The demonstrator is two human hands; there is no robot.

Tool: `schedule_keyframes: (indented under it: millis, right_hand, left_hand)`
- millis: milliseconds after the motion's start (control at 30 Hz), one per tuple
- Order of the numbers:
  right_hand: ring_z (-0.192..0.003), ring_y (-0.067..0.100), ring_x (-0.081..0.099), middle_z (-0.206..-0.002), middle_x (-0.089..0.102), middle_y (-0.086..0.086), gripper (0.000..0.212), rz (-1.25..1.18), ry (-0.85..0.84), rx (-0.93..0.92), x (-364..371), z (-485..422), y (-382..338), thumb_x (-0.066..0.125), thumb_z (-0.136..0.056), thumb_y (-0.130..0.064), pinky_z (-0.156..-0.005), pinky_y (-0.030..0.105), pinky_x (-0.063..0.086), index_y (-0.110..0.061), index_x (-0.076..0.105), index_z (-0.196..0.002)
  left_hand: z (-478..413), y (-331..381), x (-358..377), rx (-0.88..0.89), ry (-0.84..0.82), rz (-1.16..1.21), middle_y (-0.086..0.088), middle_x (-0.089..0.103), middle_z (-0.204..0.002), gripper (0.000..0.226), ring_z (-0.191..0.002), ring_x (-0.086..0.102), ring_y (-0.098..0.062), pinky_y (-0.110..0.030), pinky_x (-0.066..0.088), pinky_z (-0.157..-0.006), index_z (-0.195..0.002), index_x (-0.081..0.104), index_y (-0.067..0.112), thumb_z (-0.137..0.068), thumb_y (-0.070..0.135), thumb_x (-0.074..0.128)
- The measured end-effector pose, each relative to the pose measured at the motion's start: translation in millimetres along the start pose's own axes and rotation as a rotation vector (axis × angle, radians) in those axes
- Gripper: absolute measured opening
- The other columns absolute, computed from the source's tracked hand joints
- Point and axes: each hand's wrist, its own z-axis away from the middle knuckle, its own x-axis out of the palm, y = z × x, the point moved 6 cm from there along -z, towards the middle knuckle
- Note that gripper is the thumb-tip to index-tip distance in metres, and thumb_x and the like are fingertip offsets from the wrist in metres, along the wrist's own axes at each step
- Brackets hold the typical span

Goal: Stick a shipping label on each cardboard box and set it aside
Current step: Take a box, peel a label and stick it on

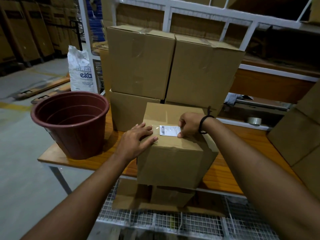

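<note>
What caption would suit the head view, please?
Left hand rests on the cardboard box; right hand holds a shipping label on top.

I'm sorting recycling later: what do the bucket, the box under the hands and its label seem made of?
Bucket: likely moulded plastic, reddish brown, slight sheen, ringed ridges inside.
Box: brown cardboard, matte, with folded flaps and creased edges.
Label: white printed paper with a barcode, apparently under glossy clear film, judging by the glare beside it.

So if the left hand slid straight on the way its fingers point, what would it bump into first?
Most likely the shipping label, lying just beyond the fingertips of the left hand on the box top. Right behind it is the right hand, pinching the label's far edge.
</note>
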Motion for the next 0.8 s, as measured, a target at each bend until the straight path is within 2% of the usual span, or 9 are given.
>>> schedule_keyframes:
  millis: [133, 200, 300, 500, 667, 733, 800]
  right_hand:
    - [-0.095, 0.019, 0.058, -0.098, 0.064, -0.003, 0.039, -0.001, -0.094, 0.015, -3, -3, -8, 0.082, -0.071, -0.038, -0.087, 0.04, 0.052, -0.022, 0.062, -0.1]
    - [-0.095, 0.018, 0.055, -0.101, 0.061, -0.003, 0.041, 0.011, -0.1, 0.004, -3, -2, -11, 0.08, -0.074, -0.035, -0.085, 0.037, 0.051, -0.021, 0.058, -0.107]
    - [-0.092, 0.017, 0.056, -0.099, 0.062, -0.002, 0.035, 0.015, -0.128, -0.005, -2, -3, -12, 0.08, -0.075, -0.033, -0.077, 0.033, 0.05, -0.021, 0.06, -0.101]
    - [-0.095, 0.018, 0.056, -0.104, 0.061, -0.001, 0.038, -0.002, -0.136, -0.009, -1, -4, -15, 0.08, -0.076, -0.028, -0.082, 0.036, 0.051, -0.021, 0.059, -0.107]
    - [-0.094, 0.02, 0.058, -0.1, 0.063, -0.002, 0.036, 0.027, -0.166, -0.018, -1, -5, -13, 0.082, -0.073, -0.032, -0.08, 0.036, 0.052, -0.022, 0.06, -0.099]
    - [-0.098, 0.02, 0.057, -0.105, 0.06, -0.003, 0.043, 0.016, -0.153, -0.029, -3, -6, -17, 0.084, -0.07, -0.028, -0.086, 0.038, 0.052, -0.024, 0.056, -0.102]
    - [-0.104, 0.019, 0.053, -0.112, 0.054, -0.004, 0.058, -0.002, -0.145, -0.061, -5, -6, -25, 0.084, -0.069, -0.023, -0.092, 0.041, 0.05, -0.029, 0.051, -0.116]
  left_hand:
    - [-1, -1, 0, -0.003, -0.003, -0.009, 0.004, 0.058, -0.136, 0.062, -0.136, 0.041, -0.013, -0.036, 0.03, -0.116, -0.121, 0.068, 0.018, -0.084, 0.064, 0.048]
    - [-1, -2, 0, -0.002, -0.002, -0.015, 0.004, 0.059, -0.136, 0.06, -0.136, 0.042, -0.013, -0.037, 0.03, -0.116, -0.121, 0.068, 0.018, -0.085, 0.062, 0.049]
    - [0, -3, 1, 0.01, -0.006, -0.012, 0.004, 0.059, -0.135, 0.064, -0.136, 0.042, -0.012, -0.035, 0.03, -0.116, -0.121, 0.068, 0.018, -0.084, 0.066, 0.046]
    - [-2, -1, 2, 0.009, -0.015, -0.01, 0.003, 0.059, -0.136, 0.065, -0.136, 0.042, -0.013, -0.033, 0.028, -0.115, -0.122, 0.067, 0.017, -0.084, 0.065, 0.045]
    - [0, -2, 1, 0.036, -0.004, 0.017, 0.003, 0.059, -0.135, 0.061, -0.136, 0.042, -0.012, -0.031, 0.027, -0.115, -0.121, 0.067, 0.016, -0.086, 0.062, 0.048]
    - [-2, -3, 1, 0.027, 0.0, 0.012, 0.003, 0.059, -0.135, 0.06, -0.135, 0.042, -0.012, -0.031, 0.027, -0.116, -0.121, 0.068, 0.017, -0.086, 0.061, 0.05]
    - [-3, -2, 2, 0.029, 0.003, 0.008, 0.003, 0.06, -0.134, 0.061, -0.135, 0.043, -0.011, -0.033, 0.029, -0.116, -0.121, 0.068, 0.018, -0.085, 0.063, 0.049]
